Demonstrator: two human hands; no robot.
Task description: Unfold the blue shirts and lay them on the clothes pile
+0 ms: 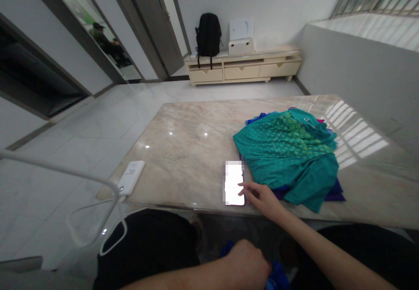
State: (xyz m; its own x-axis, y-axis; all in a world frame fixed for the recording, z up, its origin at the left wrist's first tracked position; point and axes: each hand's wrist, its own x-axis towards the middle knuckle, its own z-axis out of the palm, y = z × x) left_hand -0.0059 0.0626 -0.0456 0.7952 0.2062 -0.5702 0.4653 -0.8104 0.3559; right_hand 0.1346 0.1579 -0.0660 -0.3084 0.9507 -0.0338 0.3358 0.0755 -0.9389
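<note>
Garments [284, 150] lie piled on the counter [186, 159], unlike blue cloth [278, 278] my left hand [247, 260] clutches; my loosely open right hand [263, 197] reaches a phone [233, 187].

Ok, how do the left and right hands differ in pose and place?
The left hand is curled into a fist on blue cloth; the right hand has its fingers reaching out at the phone. The left hand is short of the table edge; the right hand is over the tabletop. Both are bare.

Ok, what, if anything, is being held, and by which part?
The left hand appears closed on blue cloth; which part of it is gripped is hidden. The right hand grips nothing, its fingertips at the phone.
</note>
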